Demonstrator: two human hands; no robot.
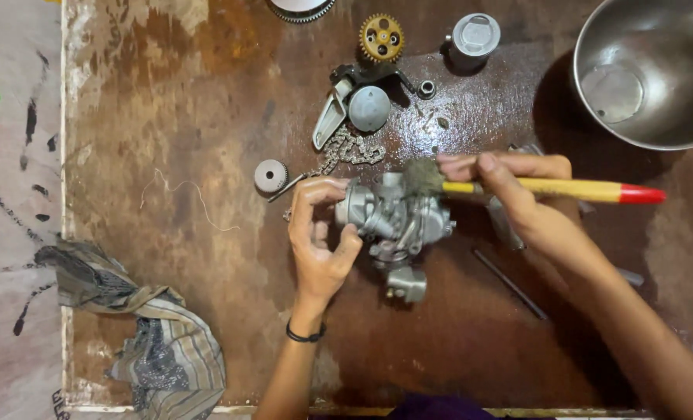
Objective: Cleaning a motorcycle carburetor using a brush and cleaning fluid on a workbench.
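A grey metal carburetor sits at the middle of the brown board. My left hand grips its left end with thumb and fingers. My right hand holds a paintbrush with a yellow handle and a red tip. The brush's dirty bristles press on the top of the carburetor.
A steel bowl stands at the back right. Behind the carburetor lie a brass gear, a grey piston, a round grey cap, a chain and a small knurled wheel. A striped rag lies front left, a dark rod to the right.
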